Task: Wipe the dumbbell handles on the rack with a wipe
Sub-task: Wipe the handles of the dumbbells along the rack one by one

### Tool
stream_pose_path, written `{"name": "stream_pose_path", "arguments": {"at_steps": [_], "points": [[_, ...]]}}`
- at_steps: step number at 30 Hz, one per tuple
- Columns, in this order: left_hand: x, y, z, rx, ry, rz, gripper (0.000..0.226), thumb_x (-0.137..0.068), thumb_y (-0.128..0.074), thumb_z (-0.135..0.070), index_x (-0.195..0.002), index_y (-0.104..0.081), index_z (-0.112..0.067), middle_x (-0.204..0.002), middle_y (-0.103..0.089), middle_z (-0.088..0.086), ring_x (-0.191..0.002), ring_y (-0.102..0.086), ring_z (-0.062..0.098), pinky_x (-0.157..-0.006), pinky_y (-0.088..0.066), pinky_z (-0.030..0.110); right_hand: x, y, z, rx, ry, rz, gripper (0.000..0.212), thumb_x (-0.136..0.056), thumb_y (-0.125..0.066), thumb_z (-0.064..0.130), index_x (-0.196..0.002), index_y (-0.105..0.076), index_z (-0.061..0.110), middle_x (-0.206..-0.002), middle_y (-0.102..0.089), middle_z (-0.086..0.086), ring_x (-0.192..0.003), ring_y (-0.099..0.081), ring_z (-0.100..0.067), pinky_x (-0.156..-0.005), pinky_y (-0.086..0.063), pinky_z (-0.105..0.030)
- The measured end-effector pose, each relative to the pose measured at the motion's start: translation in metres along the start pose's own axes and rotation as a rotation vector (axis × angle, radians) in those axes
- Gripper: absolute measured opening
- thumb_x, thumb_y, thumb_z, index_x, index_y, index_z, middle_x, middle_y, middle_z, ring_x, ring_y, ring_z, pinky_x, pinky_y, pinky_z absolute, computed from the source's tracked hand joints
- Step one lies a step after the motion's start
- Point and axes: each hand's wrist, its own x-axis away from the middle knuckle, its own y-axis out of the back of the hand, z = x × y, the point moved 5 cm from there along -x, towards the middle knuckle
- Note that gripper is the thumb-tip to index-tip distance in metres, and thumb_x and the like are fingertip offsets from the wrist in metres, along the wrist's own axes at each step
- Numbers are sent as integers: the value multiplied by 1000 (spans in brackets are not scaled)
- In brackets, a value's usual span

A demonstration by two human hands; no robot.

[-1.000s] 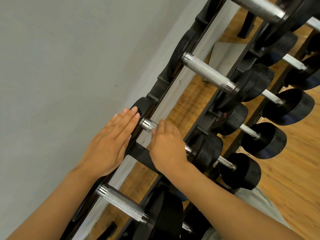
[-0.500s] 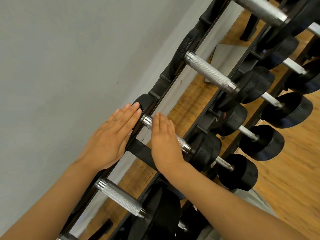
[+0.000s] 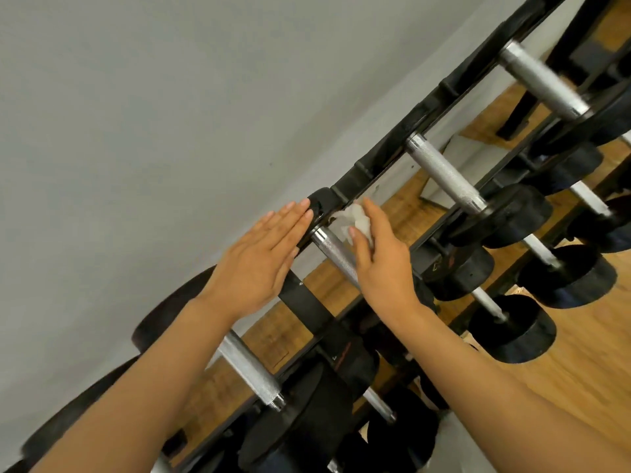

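A black rack [image 3: 375, 172] runs diagonally and holds several black dumbbells with knurled chrome handles. My left hand [image 3: 263, 254] lies flat with straight fingers against the wall-side head [image 3: 322, 204] of one dumbbell. That dumbbell's handle [image 3: 333, 250] shows bare between my hands. My right hand [image 3: 382, 264] hovers over the handle's near half and pinches a crumpled white wipe [image 3: 355, 221] between thumb and fingers, just above the handle's far end. Neighbouring handles [image 3: 444, 172] [image 3: 251, 368] lie to either side.
A grey wall [image 3: 136, 131] stands close behind the rack on the left. A lower tier holds smaller dumbbells [image 3: 566, 281] at the right, over a wooden floor [image 3: 597, 387]. A third big handle [image 3: 543, 76] sits at the top right.
My right hand has lifted off the handle and moved toward its far end, so the white wipe now shows under the fingers. My left hand stays flat on the dumbbell head.
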Motion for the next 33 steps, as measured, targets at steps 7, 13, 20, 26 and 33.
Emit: {"name": "stream_pose_path", "arguments": {"at_steps": [7, 13, 20, 26, 33], "points": [[21, 0, -22, -86, 256, -51, 53, -103, -31, -29, -148, -39, -3, -156, -34, 12, -143, -36, 23, -119, -26, 39, -31, -37, 20, 136, 306, 195, 43, -102, -45, 11, -145, -43, 9, -155, -35, -7, -145, -27, -16, -118, -27, -27], [59, 10, -15, -233, 444, -33, 54, -101, -31, -31, -141, -49, 0, -148, -47, 16, -136, -47, 28, -116, -27, 45, -21, -62, 24, 721, 711, 155, 47, -101, -38, 18, -144, -39, 0, -152, -38, -16, -144, -28, -34, -120, -16, -43], [89, 17, -12, -325, 565, -124, 53, -102, -31, -30, -138, -52, 2, -147, -48, 17, -135, -48, 30, -115, -29, 50, -12, -70, 22, 1016, 1231, 366, 61, -82, -38, -5, -143, -43, -1, -152, -38, -16, -142, -31, -36, -120, -8, -45], [90, 18, -13, -324, 569, -151, 50, -101, -33, -30, -128, -63, 0, -142, -54, 17, -132, -51, 30, -115, -29, 47, -25, -62, 28, 1131, 1394, 593, 59, -84, -48, 7, -143, -47, 11, -152, -39, -7, -143, -31, -26, -122, -7, -40], [115, 24, -16, -322, 526, -220, 49, -102, -35, -32, -138, -56, -8, -148, -48, 13, -139, -42, 28, -119, -22, 44, -56, -9, -4, 692, 844, 521, 56, -102, -31, 25, -155, -15, 18, -163, -11, 2, -149, -13, -14, -110, -41, -41]]}}
